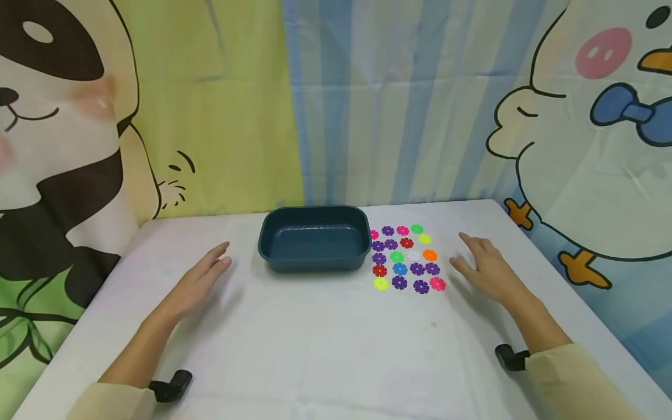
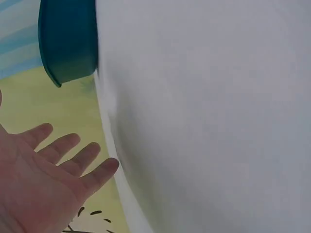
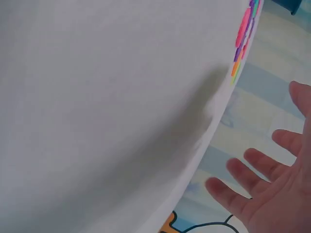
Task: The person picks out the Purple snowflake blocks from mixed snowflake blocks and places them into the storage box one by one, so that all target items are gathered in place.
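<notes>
A dark teal rectangular basin [image 1: 315, 256] stands at the back middle of the white table. Right beside it lie several flat, flower-shaped discs in purple, red, pink, green, yellow, orange, white and blue, among them a blue disc [image 1: 399, 269] and an orange disc [image 1: 429, 255]. To the left of the basin my left hand [image 1: 196, 286] hovers over the table, fingers extended, holding nothing. My right hand [image 1: 488, 271] is just right of the discs, apart from them, with nothing in it. In the right wrist view its fingers [image 3: 248, 174] are spread.
The table [image 1: 315, 350] is covered in a white cloth. Behind it hangs a curtain [image 1: 367, 105] with cartoon animals, close to the back edge. A black strap mount [image 1: 173, 386] sits on the left wrist, and another black mount [image 1: 510, 357] on the right.
</notes>
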`<state>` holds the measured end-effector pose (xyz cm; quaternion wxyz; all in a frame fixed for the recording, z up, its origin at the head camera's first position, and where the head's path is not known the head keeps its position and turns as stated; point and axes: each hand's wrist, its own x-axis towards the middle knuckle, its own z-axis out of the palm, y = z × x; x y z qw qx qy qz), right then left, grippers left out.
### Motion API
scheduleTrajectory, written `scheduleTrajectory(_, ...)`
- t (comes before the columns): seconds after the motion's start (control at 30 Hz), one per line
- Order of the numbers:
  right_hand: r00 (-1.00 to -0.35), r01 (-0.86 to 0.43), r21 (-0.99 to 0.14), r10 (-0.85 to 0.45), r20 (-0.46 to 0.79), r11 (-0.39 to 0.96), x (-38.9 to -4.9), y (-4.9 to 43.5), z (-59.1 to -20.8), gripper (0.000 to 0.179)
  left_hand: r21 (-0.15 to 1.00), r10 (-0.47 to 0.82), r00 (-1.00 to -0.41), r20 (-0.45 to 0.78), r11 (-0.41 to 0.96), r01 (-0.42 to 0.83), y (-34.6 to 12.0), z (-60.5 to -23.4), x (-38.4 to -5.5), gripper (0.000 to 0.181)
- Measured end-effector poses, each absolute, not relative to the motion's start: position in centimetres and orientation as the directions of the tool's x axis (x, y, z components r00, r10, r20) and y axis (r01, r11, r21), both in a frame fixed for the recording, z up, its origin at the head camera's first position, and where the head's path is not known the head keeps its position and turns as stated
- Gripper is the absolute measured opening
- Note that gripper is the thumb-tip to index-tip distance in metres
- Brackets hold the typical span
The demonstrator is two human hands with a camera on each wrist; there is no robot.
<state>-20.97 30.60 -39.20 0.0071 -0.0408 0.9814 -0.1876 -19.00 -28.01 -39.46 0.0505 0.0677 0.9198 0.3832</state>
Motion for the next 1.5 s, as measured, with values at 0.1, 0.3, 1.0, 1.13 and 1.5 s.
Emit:
scheduleTrajectory(0.1, -0.997, -0.062, -0.413, -0.078, -0.022, 0.909, -21.4, 30.2, -39.5, 0.08, 0.739, 0.149, -0.987, -0.057, 0.672, 0.059, -27.8, -39.7, -19.2, 0.073)
scheduleTrajectory(0.3, -0.997, -0.022, -0.465, -0.052, -0.052, 0.885, -22.3, 29.2, -39.5, 0.075, 0.762, 0.123, -0.991, -0.053, 0.647, 0.04, -27.2, -39.7, -19.8, 0.075)
scheduleTrajectory(1.0, -0.989, 0.044, -0.473, -0.029, -0.145, 0.88, -23.5, 27.1, -40.1, 0.041, 0.911, 0.078, -0.997, 0.027, 0.409, 0.057, -24.0, -40.9, -22.2, 0.063)
scheduleTrajectory(1.13, -0.989, 0.023, -0.47, -0.048, -0.138, 0.882, -23.4, 26.9, -40.4, 0.036, 0.926, 0.058, -0.998, 0.033, 0.375, 0.052, -23.2, -41.3, -22.5, 0.06)
scheduleTrajectory(1.5, -0.987, 0.061, -0.509, -0.022, -0.157, 0.859, -23.3, 26.7, -40.4, 0.03, 0.954, 0.055, -0.998, 0.022, 0.298, 0.037, -21.4, -42.1, -22.5, 0.06)
